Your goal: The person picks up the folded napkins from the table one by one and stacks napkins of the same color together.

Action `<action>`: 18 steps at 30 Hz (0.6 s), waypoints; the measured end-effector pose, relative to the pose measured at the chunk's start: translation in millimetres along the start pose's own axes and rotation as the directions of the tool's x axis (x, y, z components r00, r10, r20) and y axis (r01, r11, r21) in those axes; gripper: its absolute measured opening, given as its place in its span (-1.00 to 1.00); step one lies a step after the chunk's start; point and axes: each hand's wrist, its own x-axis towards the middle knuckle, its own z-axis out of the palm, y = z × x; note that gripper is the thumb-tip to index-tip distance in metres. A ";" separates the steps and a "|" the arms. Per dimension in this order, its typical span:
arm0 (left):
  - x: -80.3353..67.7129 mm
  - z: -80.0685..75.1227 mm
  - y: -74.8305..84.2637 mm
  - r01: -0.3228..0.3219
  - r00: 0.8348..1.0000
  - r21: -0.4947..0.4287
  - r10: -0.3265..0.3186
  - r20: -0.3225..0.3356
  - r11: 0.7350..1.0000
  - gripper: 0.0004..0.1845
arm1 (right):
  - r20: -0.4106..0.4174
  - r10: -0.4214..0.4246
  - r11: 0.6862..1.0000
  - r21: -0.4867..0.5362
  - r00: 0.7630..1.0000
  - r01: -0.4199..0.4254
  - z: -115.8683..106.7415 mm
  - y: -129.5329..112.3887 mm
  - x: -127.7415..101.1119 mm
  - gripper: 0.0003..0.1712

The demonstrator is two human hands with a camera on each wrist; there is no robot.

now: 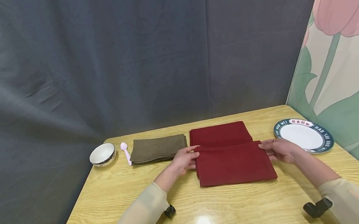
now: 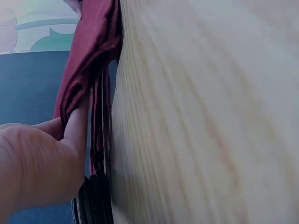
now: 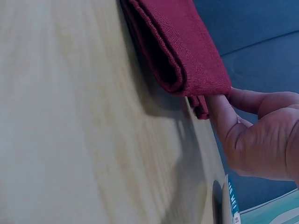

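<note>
1. We see a table (image 1: 105, 198).
2. A folded red cloth (image 1: 235, 163) is over its middle.
3. More red cloth (image 1: 221, 134) lies by the back edge.
4. A plate (image 1: 302, 135) sits by the right edge.
5. A brown cloth (image 1: 158, 149) lies left of them.
6. Our left hand (image 1: 184, 159) and right hand (image 1: 279, 150) pinch the folded red cloth.
7. A bowl (image 1: 102, 154) sits at the back left corner.
8. A spoon (image 1: 126, 152) lies beside it.

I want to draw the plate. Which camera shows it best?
The head view, where the plate shows almost whole. The right wrist view catches only a piece at the bottom; the left wrist view shows none.
</note>
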 end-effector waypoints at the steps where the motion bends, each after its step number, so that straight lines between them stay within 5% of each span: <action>1: 1.2 -0.9 0.6 -0.008 1.000 -0.001 0.008 -0.003 1.000 -0.51 | -0.002 -0.002 1.000 -0.001 1.000 0.002 0.2 -1.9 1.8 -0.80; 18: 23.9 -15.4 17.4 -0.063 0.993 0.040 0.067 -0.097 0.997 -0.55 | -0.043 -0.004 0.998 0.067 0.999 0.007 5.3 -30.3 24.6 -0.84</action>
